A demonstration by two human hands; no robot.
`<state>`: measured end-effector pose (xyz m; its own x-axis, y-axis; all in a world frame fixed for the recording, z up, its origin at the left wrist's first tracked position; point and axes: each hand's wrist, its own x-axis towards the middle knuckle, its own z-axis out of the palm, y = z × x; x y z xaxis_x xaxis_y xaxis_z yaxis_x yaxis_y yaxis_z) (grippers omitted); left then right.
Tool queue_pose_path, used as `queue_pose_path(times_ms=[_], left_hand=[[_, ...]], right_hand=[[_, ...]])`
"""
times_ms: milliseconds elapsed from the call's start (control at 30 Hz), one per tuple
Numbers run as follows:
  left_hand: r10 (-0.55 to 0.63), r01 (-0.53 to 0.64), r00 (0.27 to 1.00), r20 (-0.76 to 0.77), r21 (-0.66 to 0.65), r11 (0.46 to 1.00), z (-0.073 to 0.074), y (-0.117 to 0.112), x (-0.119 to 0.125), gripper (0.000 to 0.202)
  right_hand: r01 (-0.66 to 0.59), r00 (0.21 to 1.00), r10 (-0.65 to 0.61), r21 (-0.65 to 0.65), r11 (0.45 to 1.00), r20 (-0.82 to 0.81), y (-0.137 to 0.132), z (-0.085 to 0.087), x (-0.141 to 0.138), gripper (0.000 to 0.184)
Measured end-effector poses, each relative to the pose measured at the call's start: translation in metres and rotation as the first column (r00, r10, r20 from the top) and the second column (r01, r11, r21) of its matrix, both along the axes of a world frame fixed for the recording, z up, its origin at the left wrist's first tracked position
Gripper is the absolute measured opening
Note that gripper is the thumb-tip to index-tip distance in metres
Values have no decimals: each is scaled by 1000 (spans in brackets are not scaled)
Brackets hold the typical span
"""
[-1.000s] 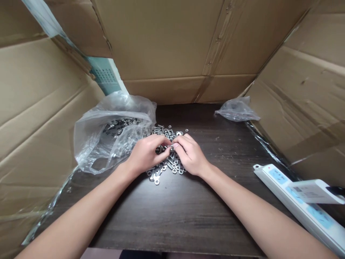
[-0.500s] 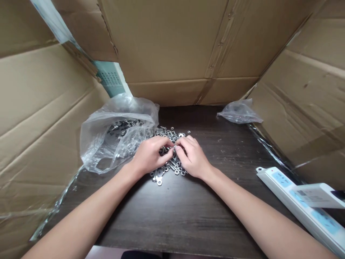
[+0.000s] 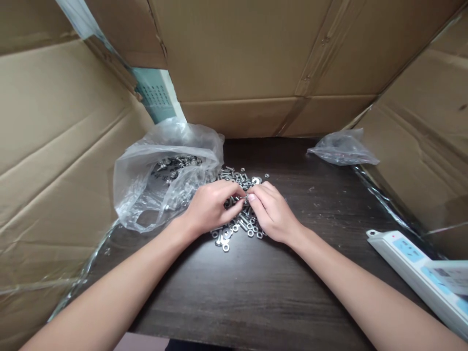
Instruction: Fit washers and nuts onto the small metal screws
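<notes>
A pile of small metal screws, nuts and washers (image 3: 239, 226) lies on the dark wooden table (image 3: 256, 292). My left hand (image 3: 210, 207) and my right hand (image 3: 273, 212) rest over the pile, fingertips pinched together on one small metal piece (image 3: 245, 198) between them. The piece is too small to name exactly. A clear plastic bag (image 3: 161, 180) holding more metal hardware sits just left of my left hand.
Cardboard walls (image 3: 256, 58) enclose the table on the left, back and right. A second crumpled plastic bag (image 3: 341, 148) lies at the back right. A white power strip (image 3: 420, 273) lies at the right edge. A teal and white box (image 3: 157, 95) shows at the back left.
The view has shifted slightly, so everything sits a little further right. Both hands stay pinched together over the pile, with only small finger movement.
</notes>
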<state>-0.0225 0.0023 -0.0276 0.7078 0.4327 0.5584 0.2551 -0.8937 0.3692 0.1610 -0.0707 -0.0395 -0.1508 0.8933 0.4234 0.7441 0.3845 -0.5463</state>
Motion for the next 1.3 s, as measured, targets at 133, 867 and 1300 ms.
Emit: queue_pose_path(times_ms=[133, 867, 1300], left_hand=[[4, -4, 1000, 15, -26, 1000, 0, 0, 0, 7], [7, -3, 999, 45, -83, 997, 0, 2, 2, 7], [9, -4, 999, 40, -111, 994, -1, 4, 1, 6]], right_hand=[[11, 1000, -11, 5, 1000, 1, -1, 0, 0, 14], [40, 998, -43, 93, 995, 35, -1, 1, 0, 14], [-12, 999, 10, 81, 997, 33, 1, 1, -1, 16]])
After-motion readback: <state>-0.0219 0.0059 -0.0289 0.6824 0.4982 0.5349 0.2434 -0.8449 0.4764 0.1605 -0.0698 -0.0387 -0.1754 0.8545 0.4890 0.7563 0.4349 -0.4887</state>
